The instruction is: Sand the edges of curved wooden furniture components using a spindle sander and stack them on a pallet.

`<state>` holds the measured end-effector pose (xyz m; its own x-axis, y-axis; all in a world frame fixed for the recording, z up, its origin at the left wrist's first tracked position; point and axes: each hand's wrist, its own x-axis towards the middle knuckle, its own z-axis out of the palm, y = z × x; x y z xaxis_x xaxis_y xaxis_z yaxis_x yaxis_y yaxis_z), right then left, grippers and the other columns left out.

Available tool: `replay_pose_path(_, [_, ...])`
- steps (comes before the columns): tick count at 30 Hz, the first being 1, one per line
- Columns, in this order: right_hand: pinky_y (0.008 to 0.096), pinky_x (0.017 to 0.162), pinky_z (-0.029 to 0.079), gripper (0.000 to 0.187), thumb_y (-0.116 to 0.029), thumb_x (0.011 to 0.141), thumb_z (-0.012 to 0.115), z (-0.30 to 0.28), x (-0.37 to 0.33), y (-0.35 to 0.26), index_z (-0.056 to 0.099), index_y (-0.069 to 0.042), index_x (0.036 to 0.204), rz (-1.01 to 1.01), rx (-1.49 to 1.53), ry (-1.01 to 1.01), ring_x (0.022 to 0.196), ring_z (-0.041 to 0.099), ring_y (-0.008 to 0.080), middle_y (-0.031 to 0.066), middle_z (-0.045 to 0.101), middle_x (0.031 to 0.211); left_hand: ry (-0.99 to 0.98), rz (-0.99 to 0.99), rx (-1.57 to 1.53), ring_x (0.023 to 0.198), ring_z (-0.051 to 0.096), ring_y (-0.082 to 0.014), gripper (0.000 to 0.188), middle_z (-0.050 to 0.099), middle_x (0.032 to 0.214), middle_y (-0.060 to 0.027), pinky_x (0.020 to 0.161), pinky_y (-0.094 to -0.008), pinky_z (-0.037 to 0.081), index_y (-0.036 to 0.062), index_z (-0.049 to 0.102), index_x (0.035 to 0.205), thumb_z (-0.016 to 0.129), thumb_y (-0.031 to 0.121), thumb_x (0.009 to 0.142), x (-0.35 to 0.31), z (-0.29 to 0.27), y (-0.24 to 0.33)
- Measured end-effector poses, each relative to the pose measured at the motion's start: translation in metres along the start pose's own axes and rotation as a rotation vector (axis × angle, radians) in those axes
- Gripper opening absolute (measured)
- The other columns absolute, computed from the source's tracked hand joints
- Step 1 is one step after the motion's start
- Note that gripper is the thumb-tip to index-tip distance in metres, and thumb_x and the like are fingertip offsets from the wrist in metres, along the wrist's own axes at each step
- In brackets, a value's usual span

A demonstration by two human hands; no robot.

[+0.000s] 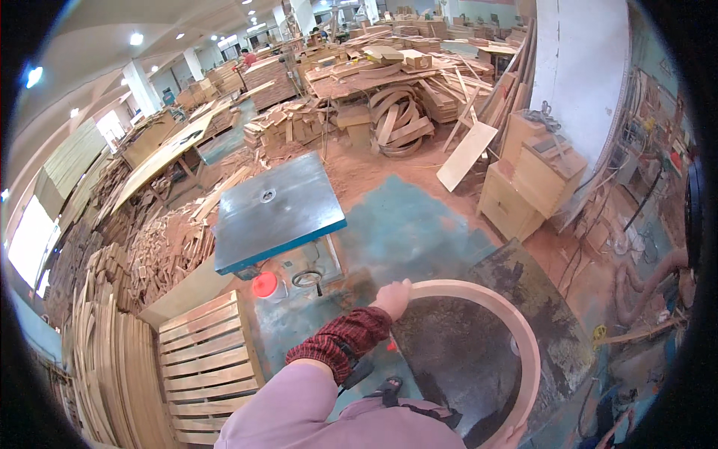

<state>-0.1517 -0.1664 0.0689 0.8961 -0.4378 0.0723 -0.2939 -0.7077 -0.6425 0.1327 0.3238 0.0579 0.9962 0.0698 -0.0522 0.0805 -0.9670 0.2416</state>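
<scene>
A large curved wooden hoop [516, 322] arches in front of me, over a dark, stained board or sheet [538, 284]. My left hand [393, 299] is closed round its far-left end; a dark red knitted sleeve covers that forearm. Down at the lower edge my right hand [513, 435] grips the hoop's near-right part, and only some of its fingers show. My body hides the hoop's near-left side, so I cannot tell if it is a full ring.
Left of me stands a machine with a flat metal table [280, 206] and a handwheel [307, 278]. Beside it is a red-lidded bucket [265, 286]. A slatted pallet [206, 355] and upright strips [112, 374] lie farther left. Wooden boxes [535, 172] and a hose [636, 288] are right.
</scene>
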Motion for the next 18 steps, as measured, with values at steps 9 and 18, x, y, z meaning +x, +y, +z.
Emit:
replay_pose_path(9, [0.0522,0.102,0.049,0.051,-0.030,0.110,0.053,0.006,0.032,-0.027,0.051,0.005,0.148,0.098,-0.131,-0.115,0.121,0.061,0.0528,0.0360,0.062,0.133,0.023,-0.034,0.059,0.084,0.075,-0.0423,0.020,0.073,0.090,-0.0227,0.071,-0.0533,0.060,0.0021,0.055,0.107,0.063,0.018,0.099,0.000,0.002,-0.025])
replay_pose_path(18, [0.0526,0.101,0.049,0.050,-0.031,0.109,0.055,0.057,0.106,-0.036,0.057,0.005,0.143,-0.062,-0.216,-0.150,0.121,0.062,0.0508,0.0344,0.063,0.134,0.010,-0.157,0.101,0.085,0.076,-0.0404,0.016,0.076,0.093,-0.0214,0.072,-0.0506,0.062,0.0032,0.059,0.105,0.064,0.015,0.095,-0.002,-0.027,-0.060])
